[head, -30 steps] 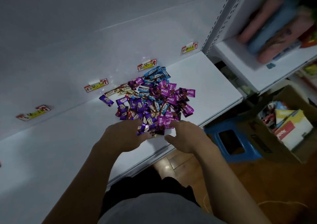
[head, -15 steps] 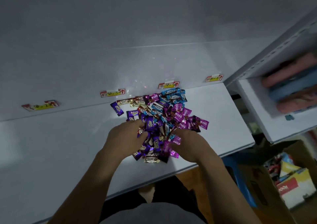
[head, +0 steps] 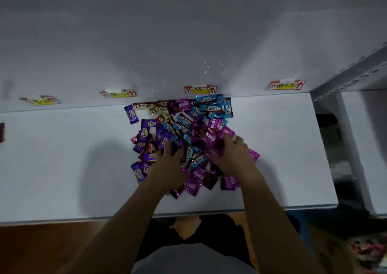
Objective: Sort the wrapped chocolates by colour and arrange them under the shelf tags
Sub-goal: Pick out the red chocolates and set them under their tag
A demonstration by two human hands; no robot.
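**Hands in a chocolate pile**

Fingers of the left hand (head: 169, 166) lie spread on purple wrappers (head: 146, 134). The right hand (head: 232, 156) bends over pink wrappers (head: 211, 136), grip unclear, likely parting colours. The chocolates (head: 184, 119) lie heaped on the shelf (head: 62, 158) below the tags (head: 200, 89), unsorted.

A: Kit check on the person at the shelf. What's worn?
B: Grey top (head: 192, 260), plain fabric, only its lower front in view. Below it dark legwear (head: 222, 231), near black. Shorts or trousers, can't tell.
A: Arms?
B: Left forearm (head: 129, 221) and right forearm (head: 266, 217) both bare from the bottom of view up to the wrists. Sleeve ends are out of view.
A: Hands?
B: Left hand (head: 167, 164) and right hand (head: 232, 156) bare too. Light is dim and soft, finer detail unreadable.
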